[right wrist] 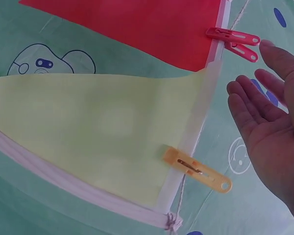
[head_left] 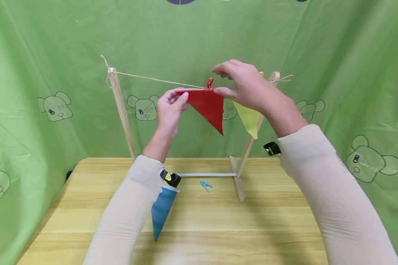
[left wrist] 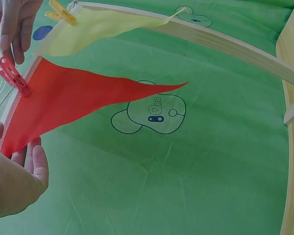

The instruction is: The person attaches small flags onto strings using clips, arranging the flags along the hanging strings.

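Observation:
A red triangular pennant [head_left: 209, 108] hangs on a thin string [head_left: 152, 78], held at its top edge by a red clothespin [head_left: 209, 84]. My left hand [head_left: 168, 112] pinches the pennant's top left corner between thumb and fingers. Beside the red clothespin, my right hand [head_left: 247, 86] has its fingers loosely extended and holds nothing. In the right wrist view its thumb is close to the clothespin's handle end; whether they touch I cannot tell. A yellow pennant [right wrist: 103, 112] hangs to the right, with an orange-yellow clothespin [right wrist: 198, 169] on its top edge.
Two wooden posts carry the string: a left post [head_left: 122, 110] and a right post [head_left: 245, 156] on a foot [head_left: 237, 184]. A white crossbar [head_left: 205, 175] runs low between them. On the wooden table [head_left: 252, 228] lie a blue pennant [head_left: 162, 211] and a blue clothespin [head_left: 206, 185].

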Motion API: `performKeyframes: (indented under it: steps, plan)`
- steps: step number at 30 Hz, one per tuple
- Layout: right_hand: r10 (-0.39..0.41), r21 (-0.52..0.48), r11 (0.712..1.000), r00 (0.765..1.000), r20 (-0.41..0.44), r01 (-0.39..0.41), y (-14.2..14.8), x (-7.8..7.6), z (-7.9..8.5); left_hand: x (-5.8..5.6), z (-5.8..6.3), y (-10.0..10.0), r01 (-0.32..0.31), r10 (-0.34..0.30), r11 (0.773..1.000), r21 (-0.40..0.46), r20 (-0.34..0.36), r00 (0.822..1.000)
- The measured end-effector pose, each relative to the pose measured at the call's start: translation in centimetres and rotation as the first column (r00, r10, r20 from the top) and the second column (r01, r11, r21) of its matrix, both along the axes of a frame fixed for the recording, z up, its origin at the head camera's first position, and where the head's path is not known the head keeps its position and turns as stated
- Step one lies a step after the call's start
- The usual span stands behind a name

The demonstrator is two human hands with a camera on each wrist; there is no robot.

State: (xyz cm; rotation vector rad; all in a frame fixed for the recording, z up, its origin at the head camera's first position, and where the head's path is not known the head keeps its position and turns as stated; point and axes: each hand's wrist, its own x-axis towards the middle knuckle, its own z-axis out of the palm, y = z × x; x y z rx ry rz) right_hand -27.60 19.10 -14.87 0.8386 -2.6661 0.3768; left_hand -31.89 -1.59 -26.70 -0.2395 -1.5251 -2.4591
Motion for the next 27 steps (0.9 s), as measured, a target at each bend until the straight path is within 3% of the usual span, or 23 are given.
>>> performKeyframes:
  steps: [6,16,27]
  plan:
    - [-0.010,-0.032,0.999,1.000,0.008,0.010,0.6,0.8,-0.8,0.1,-0.2,-0.3,-0.003,0.003,1.000,0.025,0.004,1.000]
    - [0.022,-0.115,0.993,0.996,-0.089,-0.032,1.4,1.4,-3.2,0.6,-0.8,-1.1,0.002,-0.002,0.999,0.034,-0.007,1.000]
    - [0.076,-0.296,0.946,0.976,-0.203,-0.135,2.7,2.6,-6.5,2.0,-1.5,-2.4,-0.013,0.013,1.000,-0.008,-0.045,0.999]
